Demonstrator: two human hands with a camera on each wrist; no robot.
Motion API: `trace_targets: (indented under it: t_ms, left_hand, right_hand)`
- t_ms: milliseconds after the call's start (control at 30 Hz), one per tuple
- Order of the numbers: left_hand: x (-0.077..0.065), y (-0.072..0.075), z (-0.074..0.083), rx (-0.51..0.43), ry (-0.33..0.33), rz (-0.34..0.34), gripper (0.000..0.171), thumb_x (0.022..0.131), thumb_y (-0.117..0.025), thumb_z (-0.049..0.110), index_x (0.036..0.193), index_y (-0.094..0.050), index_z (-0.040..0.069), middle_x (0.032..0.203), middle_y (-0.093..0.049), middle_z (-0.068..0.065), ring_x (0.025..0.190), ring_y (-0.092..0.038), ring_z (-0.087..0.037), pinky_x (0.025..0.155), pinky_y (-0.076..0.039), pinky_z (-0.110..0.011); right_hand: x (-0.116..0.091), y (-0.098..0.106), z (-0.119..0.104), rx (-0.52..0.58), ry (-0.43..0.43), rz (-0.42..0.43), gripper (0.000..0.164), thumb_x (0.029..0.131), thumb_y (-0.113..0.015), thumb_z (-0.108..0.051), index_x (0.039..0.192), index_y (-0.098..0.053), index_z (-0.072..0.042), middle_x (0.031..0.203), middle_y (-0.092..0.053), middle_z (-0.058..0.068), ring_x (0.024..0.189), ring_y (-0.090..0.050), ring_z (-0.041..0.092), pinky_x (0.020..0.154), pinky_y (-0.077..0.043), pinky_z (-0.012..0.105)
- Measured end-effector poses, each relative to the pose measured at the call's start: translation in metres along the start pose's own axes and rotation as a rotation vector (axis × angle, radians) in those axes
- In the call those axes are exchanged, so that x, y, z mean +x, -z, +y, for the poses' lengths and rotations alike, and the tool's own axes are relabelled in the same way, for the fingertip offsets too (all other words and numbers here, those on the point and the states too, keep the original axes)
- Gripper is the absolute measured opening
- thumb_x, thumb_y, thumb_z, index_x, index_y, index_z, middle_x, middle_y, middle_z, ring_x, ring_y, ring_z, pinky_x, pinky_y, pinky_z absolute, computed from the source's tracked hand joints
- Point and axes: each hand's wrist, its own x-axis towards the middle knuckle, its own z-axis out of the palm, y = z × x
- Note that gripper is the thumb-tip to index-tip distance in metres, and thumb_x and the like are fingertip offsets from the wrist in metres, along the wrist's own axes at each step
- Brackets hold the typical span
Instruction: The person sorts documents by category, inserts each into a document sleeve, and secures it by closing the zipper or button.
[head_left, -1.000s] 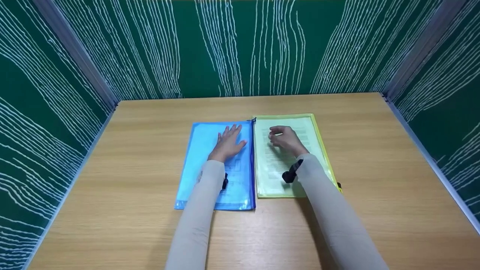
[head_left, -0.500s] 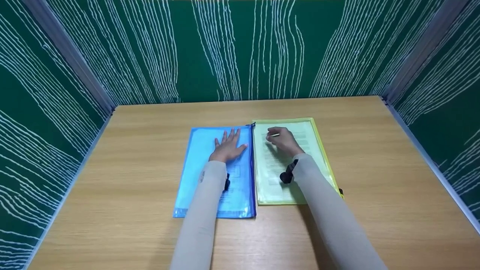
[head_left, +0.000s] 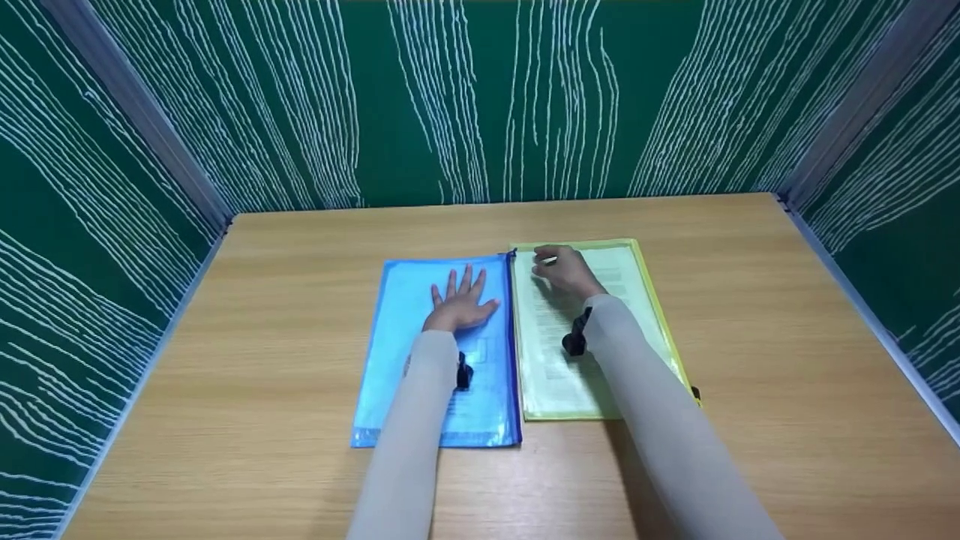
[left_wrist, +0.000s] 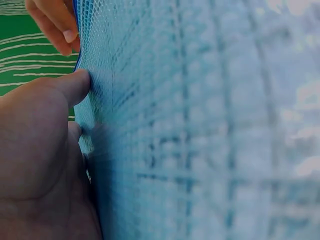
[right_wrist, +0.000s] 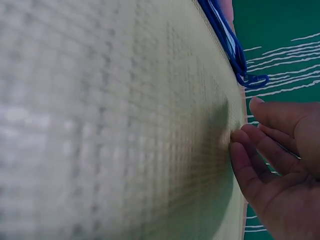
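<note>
A blue zip document folder (head_left: 405, 375) lies flat, papers showing through its mesh. My left hand (head_left: 459, 306) rests on its upper part with fingers spread and straight; the left wrist view has the thumb (left_wrist: 75, 85) against the mesh. Directly to the right lies a yellow zip document folder (head_left: 547, 397) with a printed sheet inside. My right hand (head_left: 566, 268) is over its upper left part, fingers loosely bent and holding nothing. In the right wrist view, fingertips (right_wrist: 237, 137) are at the yellow mesh, near the blue zipper's pull (right_wrist: 255, 80) at the top corner.
Both folders lie side by side on a wooden table (head_left: 247, 360). Green panels (head_left: 420, 165) with white wavy lines stand at the back and sides, joined by grey corner posts (head_left: 142, 97). A black zipper end (head_left: 696, 392) shows at the yellow folder's lower right.
My right hand has shifted slightly toward the far edge of the yellow folder. The left hand's fingers have spread flatter on the blue folder. The whole head view has shifted slightly.
</note>
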Motion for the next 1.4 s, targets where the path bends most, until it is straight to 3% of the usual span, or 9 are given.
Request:
trace_targets:
  t_ms: [433,533,767,1167,1400]
  left_hand:
    - [-0.002,-0.004,0.008,0.039,0.007,0.011,0.073,0.098,-0.03,0.06,0.156,-0.001,0.027,0.162,0.014,0.0,0.147,0.019,-0.028,0.114,0.015,-0.059]
    - [-0.001,-0.004,0.007,0.04,0.005,0.016,0.073,0.098,-0.03,0.06,0.156,-0.002,0.027,0.162,0.013,0.0,0.147,0.019,-0.029,0.114,0.014,-0.06]
    - [-0.002,0.001,0.004,0.037,0.011,0.026,0.072,0.098,-0.032,0.059,0.156,-0.004,0.026,0.162,0.012,0.0,0.148,0.018,-0.029,0.114,0.014,-0.059]
    - [0.003,-0.001,0.0,0.04,0.007,0.024,0.073,0.097,-0.032,0.06,0.156,-0.004,0.027,0.162,0.012,0.0,0.148,0.018,-0.029,0.114,0.014,-0.06]
    - [0.001,-0.002,-0.001,0.025,0.012,0.036,0.073,0.097,-0.033,0.06,0.156,-0.005,0.027,0.163,0.011,0.0,0.148,0.017,-0.029,0.114,0.014,-0.059]
  right_hand:
    - [0.017,-0.011,-0.015,-0.097,0.06,0.003,0.044,0.094,-0.059,-0.008,0.138,-0.053,-0.007,0.144,-0.049,0.014,0.133,-0.046,0.029,0.107,-0.04,0.045]
    - [0.018,-0.013,-0.016,-0.127,0.077,0.008,0.039,0.093,-0.06,-0.007,0.132,-0.059,-0.006,0.139,-0.054,0.013,0.133,-0.046,0.03,0.109,-0.039,0.046]
    - [0.022,-0.018,-0.016,-0.198,0.211,0.024,0.027,0.092,-0.059,-0.004,0.118,-0.069,-0.004,0.124,-0.065,0.016,0.12,-0.056,0.033,0.103,-0.044,0.047]
    - [0.028,-0.024,-0.023,-0.214,0.07,0.022,0.024,0.095,-0.057,-0.008,0.116,-0.07,-0.006,0.122,-0.065,0.013,0.122,-0.055,0.031,0.108,-0.039,0.046]
    - [0.027,-0.026,-0.026,-0.222,0.007,0.044,0.021,0.095,-0.057,-0.011,0.11,-0.07,-0.002,0.113,-0.067,0.014,0.109,-0.061,0.029,0.098,-0.048,0.044]
